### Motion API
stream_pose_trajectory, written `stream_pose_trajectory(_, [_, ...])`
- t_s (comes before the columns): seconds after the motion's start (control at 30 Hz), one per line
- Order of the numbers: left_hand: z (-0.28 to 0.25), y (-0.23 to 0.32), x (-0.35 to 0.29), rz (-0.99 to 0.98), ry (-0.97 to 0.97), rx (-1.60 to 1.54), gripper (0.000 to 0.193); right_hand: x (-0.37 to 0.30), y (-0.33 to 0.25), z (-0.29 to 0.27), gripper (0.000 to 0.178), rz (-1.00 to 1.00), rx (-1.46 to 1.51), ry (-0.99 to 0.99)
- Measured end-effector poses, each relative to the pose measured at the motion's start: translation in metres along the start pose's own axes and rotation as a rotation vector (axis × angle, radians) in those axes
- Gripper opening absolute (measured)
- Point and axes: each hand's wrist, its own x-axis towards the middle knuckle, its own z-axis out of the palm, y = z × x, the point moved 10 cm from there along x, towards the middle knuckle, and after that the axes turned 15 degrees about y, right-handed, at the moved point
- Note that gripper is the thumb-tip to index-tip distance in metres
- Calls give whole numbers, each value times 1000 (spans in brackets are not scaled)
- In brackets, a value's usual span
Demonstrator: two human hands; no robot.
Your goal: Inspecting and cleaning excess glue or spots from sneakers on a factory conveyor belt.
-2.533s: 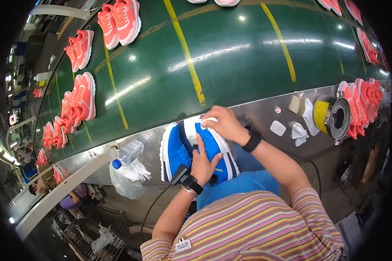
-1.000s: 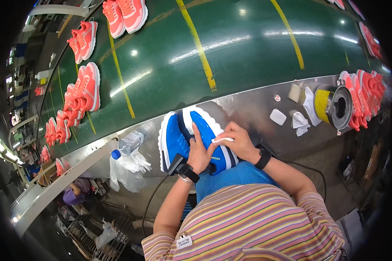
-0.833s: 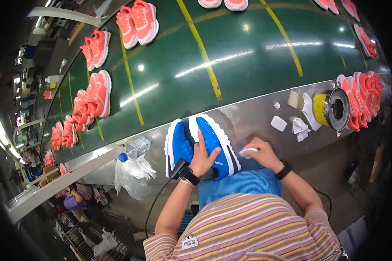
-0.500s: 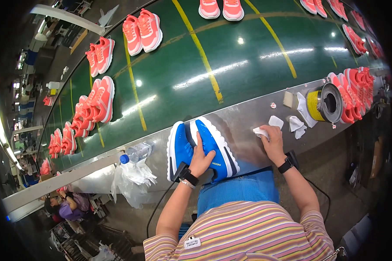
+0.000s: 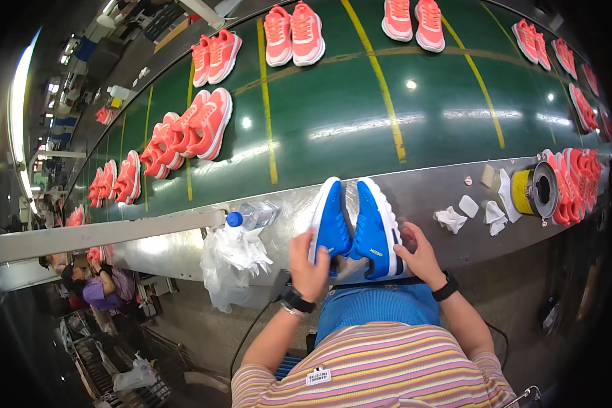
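Note:
A pair of blue sneakers with white soles stands side by side on the metal ledge before me, toes pointing away. My left hand [image 5: 309, 268] is closed at the heel end of the left sneaker [image 5: 330, 228], thumb on its upper and fingers along its outer side. Beside the outer sole of the right sneaker [image 5: 375, 231], my right hand [image 5: 420, 255] is open, fingers apart and curved, with the thumb close to the heel; whether it touches is hard to tell. A crumpled white wipe [image 5: 449, 218] lies on the ledge to the right.
Coral sneakers [image 5: 306, 34] stand in pairs on the green conveyor [image 5: 333, 102] beyond the metal ledge [image 5: 428, 251]. More wipes [image 5: 495, 216] and a yellow-banded can [image 5: 534, 190] are at right. At left are a bottle [image 5: 257, 215], a plastic bag [image 5: 228, 272], a metal bar [image 5: 109, 232] and a person [image 5: 105, 285].
My right hand has let go of the white wipe and come left to the right sneaker. My left hand has shifted from between the sneakers to the left one. The view has turned.

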Motion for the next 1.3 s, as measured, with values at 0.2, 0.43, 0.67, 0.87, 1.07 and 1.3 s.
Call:
stream_pose_trajectory(0.2, [35, -141, -13, -315, -408, -15, 56, 5, 20, 34, 66, -68, -107, -82])
stream_pose_trajectory(0.43, [51, -114, 9, -384, -439, -270, 57, 12, 0, 28, 56, 295, 317, -48])
stream_pose_trajectory(0.67, [61, -78, 5, -1140, -362, -865, 50, 13, -36, 42, 45, 662, 995, -60])
stream_pose_trajectory(0.87, [94, -39, -2, -1458, -469, -1537, 50, 11, -56, 75, 41, 831, 1328, -69])
stream_pose_trajectory(1.07, [93, -15, -4, -1573, -500, -1670, 50, 8, -75, 87, 49, 862, 1340, -106])
stream_pose_trajectory(1.3, [93, -17, -10, -1586, -452, -1663, 50, 5, -67, 88, 47, 891, 1380, -132])
